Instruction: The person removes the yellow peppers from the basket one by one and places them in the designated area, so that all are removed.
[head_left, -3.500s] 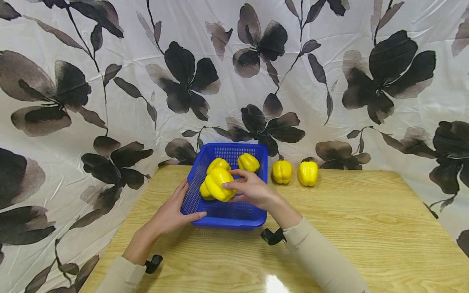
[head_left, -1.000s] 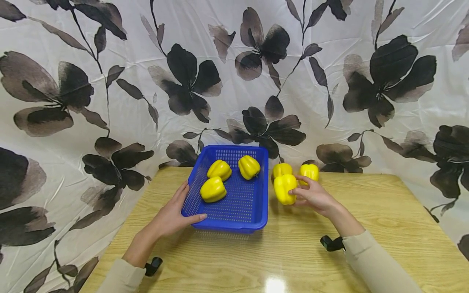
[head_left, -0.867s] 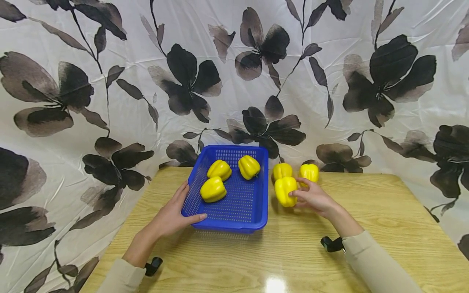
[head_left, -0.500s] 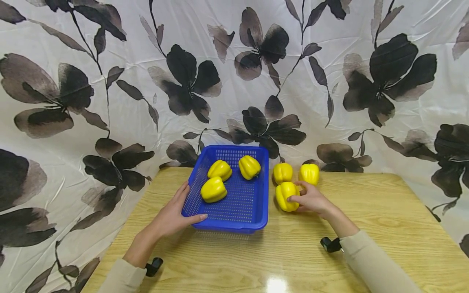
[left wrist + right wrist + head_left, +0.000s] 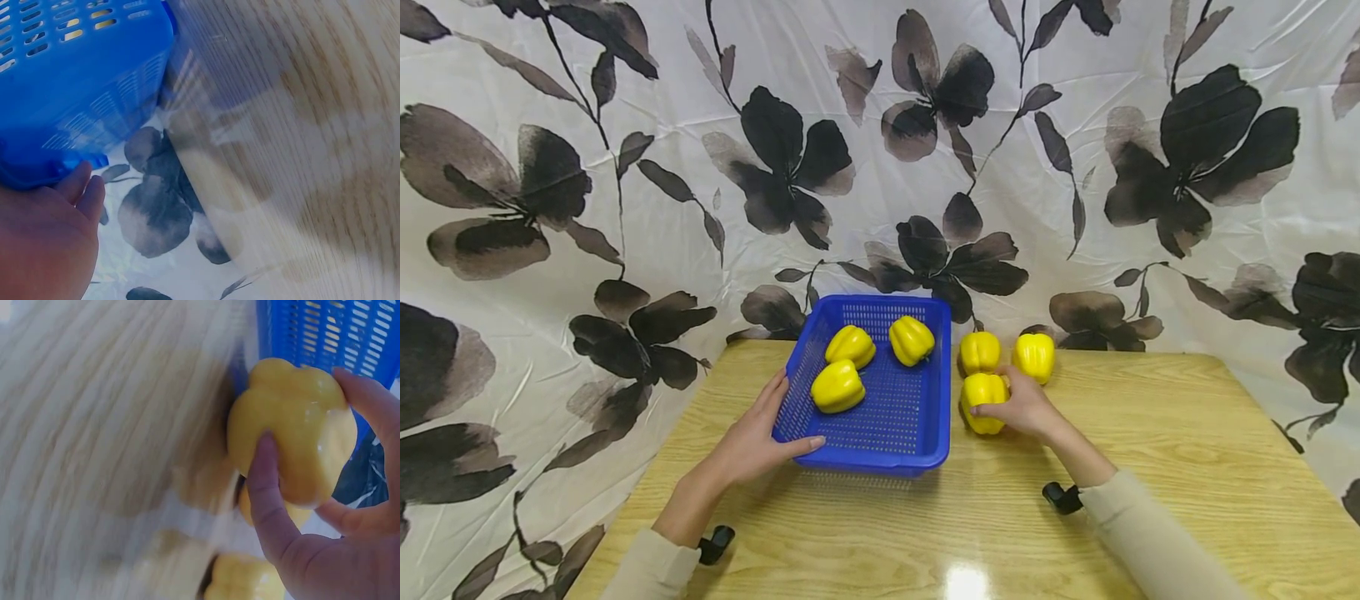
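In the head view, my right hand (image 5: 1028,407) grips a yellow bell pepper (image 5: 981,412) at the table, just right of the basket. Seen from the right wrist, the thumb presses one side of that bell pepper (image 5: 294,419) and the other fingers wrap its far side. My left hand (image 5: 751,446) holds the near left corner of the blue plastic basket (image 5: 880,461), thumb along the front rim and fingers against the left side. In the left wrist view, two fingertips (image 5: 90,194) touch the basket's rim. Three yellow bell peppers (image 5: 838,387) lie inside the basket.
Behind the held pepper stands another yellow bell pepper (image 5: 980,352), with a second bell pepper (image 5: 1034,358) to its right. A light wooden table (image 5: 1150,467) carries everything. Floral cloth (image 5: 865,200) hangs along its back edge.
The right hand has taken a bell pepper out of the basket, carried it right and lowered it to the table before the two others. The left hand stays at the basket.
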Motion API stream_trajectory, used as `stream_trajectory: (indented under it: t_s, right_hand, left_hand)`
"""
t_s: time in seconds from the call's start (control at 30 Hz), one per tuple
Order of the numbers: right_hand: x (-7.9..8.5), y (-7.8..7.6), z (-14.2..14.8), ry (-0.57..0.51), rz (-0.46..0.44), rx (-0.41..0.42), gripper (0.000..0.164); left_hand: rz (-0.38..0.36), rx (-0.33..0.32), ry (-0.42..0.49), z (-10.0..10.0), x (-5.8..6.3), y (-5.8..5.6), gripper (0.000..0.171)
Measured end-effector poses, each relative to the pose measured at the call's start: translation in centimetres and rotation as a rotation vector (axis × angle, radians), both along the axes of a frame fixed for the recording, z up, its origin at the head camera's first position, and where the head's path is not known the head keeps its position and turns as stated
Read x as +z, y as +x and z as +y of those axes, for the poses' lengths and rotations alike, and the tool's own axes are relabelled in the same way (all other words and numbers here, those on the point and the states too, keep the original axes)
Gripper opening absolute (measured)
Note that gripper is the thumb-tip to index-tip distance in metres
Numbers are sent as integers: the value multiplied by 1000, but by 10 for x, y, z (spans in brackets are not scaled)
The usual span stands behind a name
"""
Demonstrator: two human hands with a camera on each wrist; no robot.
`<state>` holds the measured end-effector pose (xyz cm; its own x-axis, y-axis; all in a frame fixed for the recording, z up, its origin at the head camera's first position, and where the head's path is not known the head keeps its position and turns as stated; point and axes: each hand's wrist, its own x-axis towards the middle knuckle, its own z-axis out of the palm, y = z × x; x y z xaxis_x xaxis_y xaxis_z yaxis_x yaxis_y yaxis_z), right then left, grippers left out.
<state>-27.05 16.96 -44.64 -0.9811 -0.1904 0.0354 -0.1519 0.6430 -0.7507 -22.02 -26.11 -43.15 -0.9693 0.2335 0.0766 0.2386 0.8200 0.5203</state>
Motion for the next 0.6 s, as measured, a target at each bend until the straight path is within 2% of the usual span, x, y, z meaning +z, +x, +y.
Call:
stream_trajectory:
  t_s: [0.3, 0.6]
  right_hand:
    - [-2, 3, -6, 12, 17, -34, 81]
    - [-2, 4, -8, 9, 28, -9, 65]
  left_hand:
    - [13, -8, 7, 0, 0, 1, 125]
    - [21, -7, 10, 0, 0, 1, 124]
